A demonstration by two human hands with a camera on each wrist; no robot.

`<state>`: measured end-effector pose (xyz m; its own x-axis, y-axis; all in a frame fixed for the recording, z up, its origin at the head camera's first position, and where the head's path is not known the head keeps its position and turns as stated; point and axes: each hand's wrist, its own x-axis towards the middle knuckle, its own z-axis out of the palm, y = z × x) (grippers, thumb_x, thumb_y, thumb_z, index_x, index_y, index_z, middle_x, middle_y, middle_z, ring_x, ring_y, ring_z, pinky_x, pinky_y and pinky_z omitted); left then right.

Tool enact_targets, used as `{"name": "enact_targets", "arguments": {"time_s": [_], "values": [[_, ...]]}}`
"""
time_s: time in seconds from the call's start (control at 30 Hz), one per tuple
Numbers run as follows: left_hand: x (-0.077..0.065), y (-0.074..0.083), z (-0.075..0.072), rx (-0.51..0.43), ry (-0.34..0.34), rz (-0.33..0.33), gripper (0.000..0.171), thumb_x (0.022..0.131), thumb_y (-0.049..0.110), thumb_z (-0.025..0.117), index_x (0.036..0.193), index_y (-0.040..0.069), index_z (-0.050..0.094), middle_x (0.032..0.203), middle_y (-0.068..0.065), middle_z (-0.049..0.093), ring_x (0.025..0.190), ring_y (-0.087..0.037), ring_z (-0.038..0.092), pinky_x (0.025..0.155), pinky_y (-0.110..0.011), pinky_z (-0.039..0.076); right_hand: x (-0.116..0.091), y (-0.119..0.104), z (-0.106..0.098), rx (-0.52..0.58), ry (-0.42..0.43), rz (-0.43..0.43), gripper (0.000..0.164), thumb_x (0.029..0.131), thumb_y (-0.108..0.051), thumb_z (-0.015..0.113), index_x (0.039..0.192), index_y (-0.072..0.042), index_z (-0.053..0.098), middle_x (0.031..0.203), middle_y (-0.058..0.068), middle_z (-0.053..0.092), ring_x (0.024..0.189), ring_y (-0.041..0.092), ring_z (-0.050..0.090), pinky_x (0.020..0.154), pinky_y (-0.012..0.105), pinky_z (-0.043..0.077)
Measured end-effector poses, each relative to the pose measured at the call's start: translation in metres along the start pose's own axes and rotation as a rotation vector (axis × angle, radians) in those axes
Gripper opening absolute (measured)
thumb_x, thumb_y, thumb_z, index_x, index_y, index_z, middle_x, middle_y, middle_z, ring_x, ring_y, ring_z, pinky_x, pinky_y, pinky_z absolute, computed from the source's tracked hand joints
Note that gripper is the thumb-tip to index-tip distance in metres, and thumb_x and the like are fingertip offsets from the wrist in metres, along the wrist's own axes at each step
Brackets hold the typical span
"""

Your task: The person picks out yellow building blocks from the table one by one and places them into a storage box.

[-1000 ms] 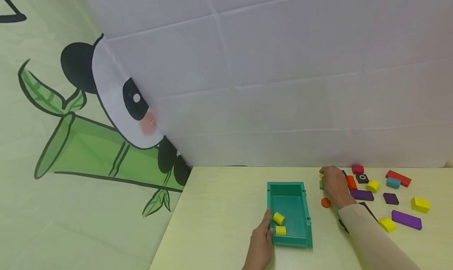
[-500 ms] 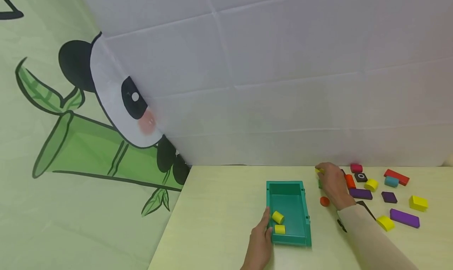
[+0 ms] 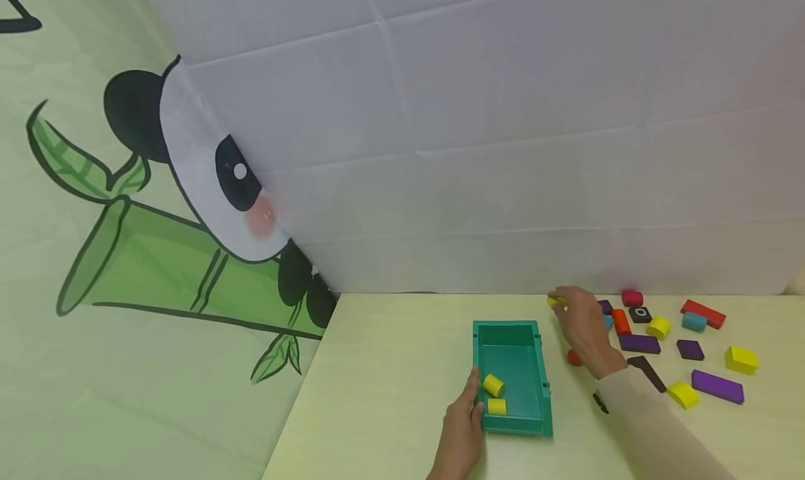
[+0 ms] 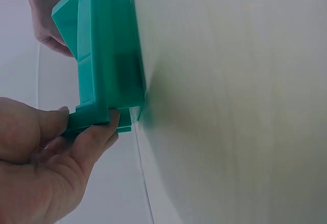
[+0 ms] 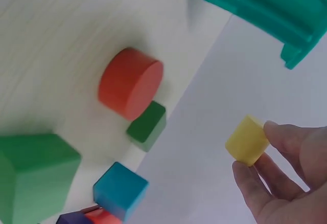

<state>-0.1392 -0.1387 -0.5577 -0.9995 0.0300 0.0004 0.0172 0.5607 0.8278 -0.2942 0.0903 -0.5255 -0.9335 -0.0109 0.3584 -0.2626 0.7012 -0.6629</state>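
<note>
In the head view, a person's right hand (image 3: 581, 326) pinches a yellow block (image 5: 247, 140) between thumb and fingertips, parted only by the block's width. The block is at one o'clock from the tray (image 3: 520, 368), outside it. The left hand (image 3: 462, 431), at about half past seven, grips the tray's rim, thumb on one face and fingers on the other, the gap narrow. Inside the tray, one yellow cylinder (image 3: 493, 385) lies at eight o'clock from its centre, a second cylinder (image 3: 497, 406) at seven. In the right wrist view, around the held block, a red cylinder (image 5: 127, 83) is at ten o'clock, a small green block (image 5: 146, 126) at nine and a blue block (image 5: 120, 191) at eight.
</note>
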Motion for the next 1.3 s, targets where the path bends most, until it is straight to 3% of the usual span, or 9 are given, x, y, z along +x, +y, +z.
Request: {"name": "enact_targets", "arguments": {"time_s": [0.73, 1.3], "values": [[0.001, 0.001, 0.001, 0.000, -0.009, -0.015, 0.058, 0.095, 0.007, 0.046, 0.143, 0.026, 0.021, 0.143, 0.011, 0.023, 0.125, -0.008, 0.025, 0.105, -0.034, 0.031, -0.013, -0.042, 0.002, 0.041, 0.031, -0.153, 0.024, 0.081, -0.001, 0.066, 0.103, -0.009, 0.064, 0.114, 0.013, 0.058, 0.104, 0.033, 0.051, 0.086, 0.055, 0.047], [0.001, -0.001, 0.002, 0.011, -0.011, 0.003, 0.057, 0.095, 0.007, 0.045, 0.144, 0.026, 0.021, 0.143, 0.011, 0.023, 0.125, -0.007, 0.025, 0.105, -0.035, 0.031, -0.027, -0.060, 0.015, 0.058, -0.006, -0.238, 0.023, 0.078, -0.004, 0.070, 0.100, -0.008, 0.066, 0.114, 0.012, 0.059, 0.107, 0.030, 0.051, 0.086, 0.051, 0.049]]}}
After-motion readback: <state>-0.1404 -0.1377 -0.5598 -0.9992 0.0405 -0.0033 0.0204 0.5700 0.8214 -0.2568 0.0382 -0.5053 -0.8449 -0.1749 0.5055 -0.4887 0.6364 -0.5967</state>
